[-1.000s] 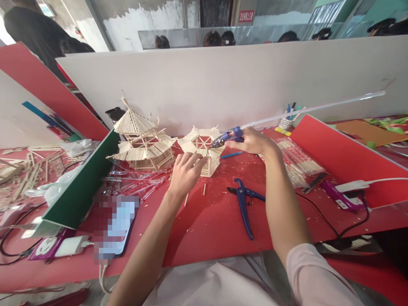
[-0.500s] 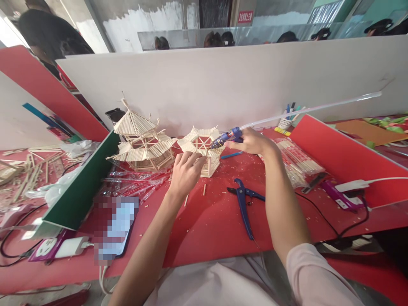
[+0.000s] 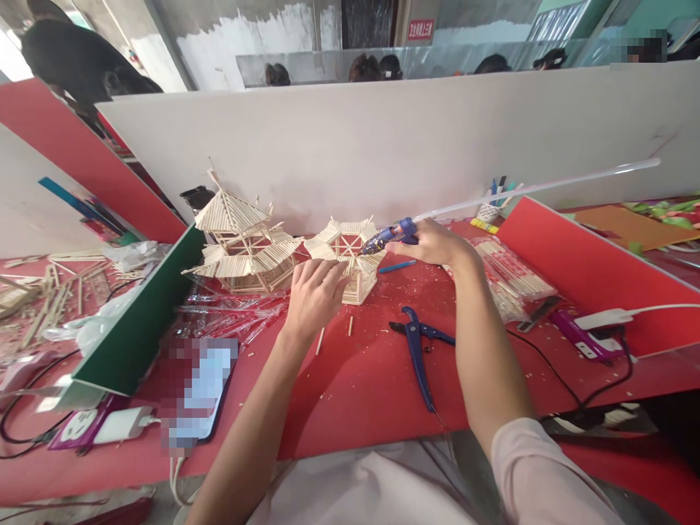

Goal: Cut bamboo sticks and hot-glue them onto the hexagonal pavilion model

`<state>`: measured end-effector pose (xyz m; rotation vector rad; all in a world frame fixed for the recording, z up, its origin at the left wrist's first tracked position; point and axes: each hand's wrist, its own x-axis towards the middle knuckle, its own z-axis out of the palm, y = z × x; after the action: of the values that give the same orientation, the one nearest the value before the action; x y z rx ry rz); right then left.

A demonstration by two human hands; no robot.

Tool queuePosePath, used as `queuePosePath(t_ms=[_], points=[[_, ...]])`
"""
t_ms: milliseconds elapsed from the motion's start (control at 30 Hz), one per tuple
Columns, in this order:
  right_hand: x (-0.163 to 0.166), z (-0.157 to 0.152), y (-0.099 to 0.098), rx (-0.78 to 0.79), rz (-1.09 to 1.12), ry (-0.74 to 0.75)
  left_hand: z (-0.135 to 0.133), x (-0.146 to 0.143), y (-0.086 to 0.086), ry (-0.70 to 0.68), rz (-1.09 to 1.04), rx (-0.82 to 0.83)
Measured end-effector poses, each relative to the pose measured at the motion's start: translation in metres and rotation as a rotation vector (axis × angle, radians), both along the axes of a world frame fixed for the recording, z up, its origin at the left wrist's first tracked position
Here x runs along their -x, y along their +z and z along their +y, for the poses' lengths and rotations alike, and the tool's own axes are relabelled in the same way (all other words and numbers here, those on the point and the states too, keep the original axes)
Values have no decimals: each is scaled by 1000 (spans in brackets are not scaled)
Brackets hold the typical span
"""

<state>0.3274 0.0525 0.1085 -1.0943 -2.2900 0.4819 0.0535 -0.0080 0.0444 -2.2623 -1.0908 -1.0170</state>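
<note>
My right hand [image 3: 437, 242] is wrapped round a dark blue hot glue gun [image 3: 391, 235]. Its nozzle points left and down at the roof of a small pavilion model [image 3: 358, 284] made of thin wooden sticks. A long clear glue stick [image 3: 552, 184] juts out of the gun's back toward the upper right. In front of the model's left side is my left hand [image 3: 317, 292], back upward and fingers bent together. Its fingertips are partly hidden, so I cannot tell what is pinched there. To the left stands a taller tiered pavilion model [image 3: 238, 244] of the same sticks.
A blue pipe cutter [image 3: 418, 357] lies on the red table [image 3: 350, 401] between my forearms. A phone [image 3: 205, 390] rests at the left by a green divider [image 3: 145, 321]. Bagged sticks [image 3: 511, 273] and a pen cup [image 3: 488, 212] are at the right.
My left hand has shifted slightly left, uncovering a bit more of the small model. The glue gun has barely moved. A person at the upper left leans farther over.
</note>
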Motion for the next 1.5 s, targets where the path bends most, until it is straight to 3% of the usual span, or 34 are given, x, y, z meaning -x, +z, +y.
queuePosePath(t_ms=[200, 467, 1500], points=[[0, 0, 0, 2, -12, 11, 3, 10, 3, -42, -49, 44], [2, -1, 1, 10, -18, 4, 9, 3, -7, -143, -58, 39], [3, -3, 1, 4, -3, 19, 7, -1, -12, -136, -28, 37]])
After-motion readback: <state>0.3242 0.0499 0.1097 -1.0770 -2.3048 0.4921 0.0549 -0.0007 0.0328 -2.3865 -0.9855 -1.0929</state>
